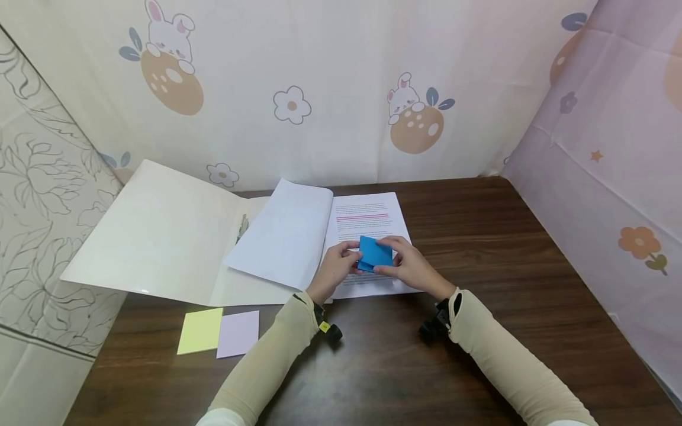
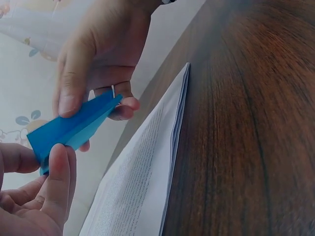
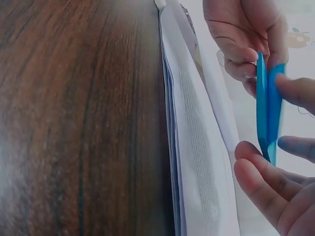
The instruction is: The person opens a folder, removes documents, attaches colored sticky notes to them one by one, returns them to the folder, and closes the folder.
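A blue sticky note pad [image 1: 376, 251] is held up over a printed page [image 1: 364, 208] that carries a pink highlighted line. My left hand [image 1: 337, 266] pinches its left edge between thumb and fingers. On the opposite side, my right hand [image 1: 409, 264] grips the pad with thumb and fingers. In the right wrist view the blue pad [image 3: 262, 108] shows two layers parted by a gap and meeting at the lower end. Seen from the left wrist, the blue layers [image 2: 74, 123] spread in a narrow V, and fingers cover their ends.
An open white folder [image 1: 160, 231] lies to the left, its metal clip [image 1: 243, 227] partly hidden by turned-over sheets [image 1: 285, 231]. In front of it on the brown wooden table [image 1: 479, 236] lie a yellow sticky note pad [image 1: 199, 331] and a lilac one [image 1: 238, 334]. Patterned curtains stand behind and beside.
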Tool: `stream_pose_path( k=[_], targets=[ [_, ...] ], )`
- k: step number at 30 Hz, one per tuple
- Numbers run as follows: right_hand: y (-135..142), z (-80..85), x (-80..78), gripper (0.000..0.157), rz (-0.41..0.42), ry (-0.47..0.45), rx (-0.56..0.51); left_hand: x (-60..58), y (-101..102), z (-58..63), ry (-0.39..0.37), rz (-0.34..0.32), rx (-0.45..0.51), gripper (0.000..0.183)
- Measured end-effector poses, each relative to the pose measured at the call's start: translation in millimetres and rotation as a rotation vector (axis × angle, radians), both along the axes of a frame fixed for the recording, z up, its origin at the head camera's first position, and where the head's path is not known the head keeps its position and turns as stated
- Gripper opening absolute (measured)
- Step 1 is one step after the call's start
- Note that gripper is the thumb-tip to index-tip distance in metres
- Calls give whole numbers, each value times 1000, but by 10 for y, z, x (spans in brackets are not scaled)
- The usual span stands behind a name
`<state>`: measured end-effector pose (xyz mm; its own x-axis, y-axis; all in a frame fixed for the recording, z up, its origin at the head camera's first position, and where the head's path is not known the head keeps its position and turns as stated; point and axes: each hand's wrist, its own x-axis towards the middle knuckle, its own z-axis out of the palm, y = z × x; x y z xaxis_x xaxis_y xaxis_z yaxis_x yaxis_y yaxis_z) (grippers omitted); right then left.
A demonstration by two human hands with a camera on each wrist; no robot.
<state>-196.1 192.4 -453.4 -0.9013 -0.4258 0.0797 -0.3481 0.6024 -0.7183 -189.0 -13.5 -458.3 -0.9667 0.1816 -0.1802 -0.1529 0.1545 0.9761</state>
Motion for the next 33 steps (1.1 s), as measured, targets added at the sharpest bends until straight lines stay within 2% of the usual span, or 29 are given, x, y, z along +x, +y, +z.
stream_pose_path(
  k=[5,13,18,23,29,33],
  targets=[
    [7,-10,4,43,-11,53,-7,-5,9,-11,-23,11,7,38],
    [0,-43,-9,23,-115,70,-56,7,13,-16,-34,16,8,35],
    [6,-38,-1,22,-156,52,-62,12,6,-20,-16,4,-4,35],
    [7,-24,6,22,-157,54,-93,5,-5,-22,-2,1,-8,36],
    [-7,-14,10,19,-124,104,-92,-3,-21,-29,-12,-7,-54,38],
    [-31,5,26,18,-148,153,-77,4,-31,-27,-19,-11,-75,35]
  ],
)
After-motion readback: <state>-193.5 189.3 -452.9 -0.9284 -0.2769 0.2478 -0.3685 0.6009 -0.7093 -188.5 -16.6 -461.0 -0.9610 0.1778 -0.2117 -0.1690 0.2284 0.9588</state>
